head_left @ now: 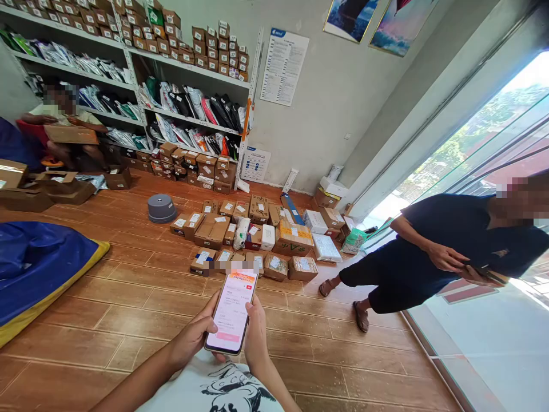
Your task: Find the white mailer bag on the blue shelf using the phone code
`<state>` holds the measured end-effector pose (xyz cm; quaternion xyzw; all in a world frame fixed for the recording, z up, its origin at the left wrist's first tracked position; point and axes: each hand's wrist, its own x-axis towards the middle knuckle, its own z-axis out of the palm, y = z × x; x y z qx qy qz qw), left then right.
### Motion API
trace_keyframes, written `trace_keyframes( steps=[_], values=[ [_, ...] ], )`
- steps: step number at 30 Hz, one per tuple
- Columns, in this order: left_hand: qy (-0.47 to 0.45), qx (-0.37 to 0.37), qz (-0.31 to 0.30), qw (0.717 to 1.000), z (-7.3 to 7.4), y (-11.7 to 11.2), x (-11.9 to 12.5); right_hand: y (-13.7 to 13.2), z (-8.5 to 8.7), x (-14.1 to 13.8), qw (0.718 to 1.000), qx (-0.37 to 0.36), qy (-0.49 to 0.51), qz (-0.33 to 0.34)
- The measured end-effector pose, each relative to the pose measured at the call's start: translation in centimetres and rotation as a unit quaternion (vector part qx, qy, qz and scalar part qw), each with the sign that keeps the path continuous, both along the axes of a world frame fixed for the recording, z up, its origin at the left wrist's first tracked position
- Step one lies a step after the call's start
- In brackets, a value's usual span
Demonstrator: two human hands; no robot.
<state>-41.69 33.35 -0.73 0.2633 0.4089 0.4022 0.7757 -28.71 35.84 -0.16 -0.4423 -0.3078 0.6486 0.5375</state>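
Note:
A smartphone (229,317) with a lit white screen and an orange band at its top is held upright in front of my body. My left hand (195,332) wraps its left edge, the thumb lying at the lower screen. On the other side my right hand (256,326) grips the right edge, thumb near the glass. The fingers behind the phone are mostly hidden. Beyond the phone, labelled cardboard parcels (212,229) stand in rows on the wooden floor, out of reach of both hands.
Shelves (189,63) of boxes and bagged parcels line the back wall. A grey stool (162,208) stands left of the floor parcels. A blue tarp (38,263) lies at left. One person (450,246) stands at right by the glass; another (71,123) sits at left with a box.

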Motion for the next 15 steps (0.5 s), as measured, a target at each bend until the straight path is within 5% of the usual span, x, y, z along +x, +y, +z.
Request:
trace_keyframes(
  steps=[15],
  values=[
    [0.002,0.001,0.003,1.0,-0.76,-0.32,-0.14,0.15,-0.26,-0.01,0.999,-0.003,-0.05,0.007]
  ],
)
